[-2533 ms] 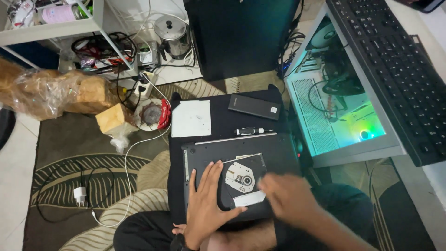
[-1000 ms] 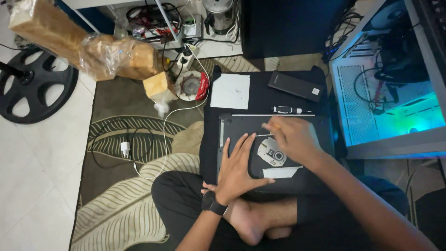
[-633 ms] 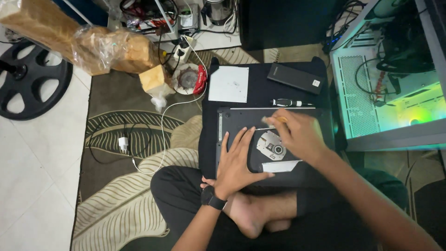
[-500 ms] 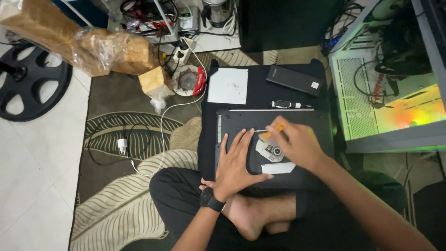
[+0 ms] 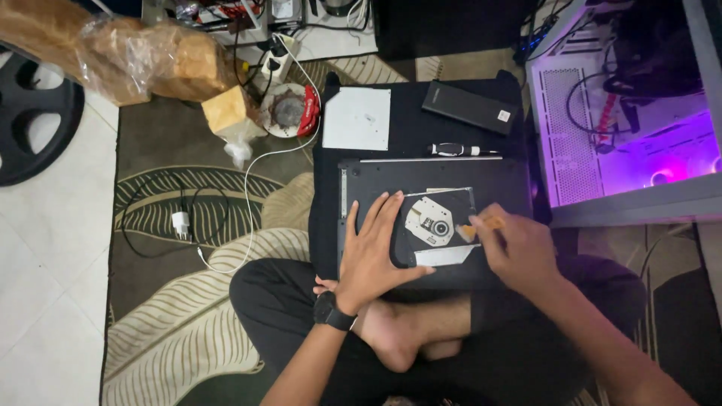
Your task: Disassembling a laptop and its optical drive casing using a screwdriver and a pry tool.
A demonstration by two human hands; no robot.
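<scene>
My left hand (image 5: 374, 252) lies flat with the fingers spread on the underside of the dark laptop (image 5: 432, 222), pressing it down just left of the open bay where the optical drive (image 5: 435, 228) sits with its pale round disc hub showing. My right hand (image 5: 520, 250) is curled, thumb and fingers pinched on a small orange tool (image 5: 481, 225) whose tip meets the right edge of that drive; the hand is blurred, so I cannot tell more of the grip. The laptop rests on a black mat (image 5: 406, 128) in front of my crossed legs, my bare foot (image 5: 395, 334) just below it.

Above the laptop on the mat lie a slim screwdriver (image 5: 460, 149), a white square sheet (image 5: 356, 118) and a black rectangular box (image 5: 469, 107). To the right stands an open computer case (image 5: 624, 113) glowing purple inside. To the left, on the leaf-patterned rug (image 5: 173, 301), a white charger with its cable (image 5: 181, 223) trails, and further up are a round red-edged tin (image 5: 289, 110), a tan block (image 5: 225, 110) and a plastic-wrapped brown bundle (image 5: 120, 53). A black weight plate (image 5: 34, 120) sits on the tiled floor
</scene>
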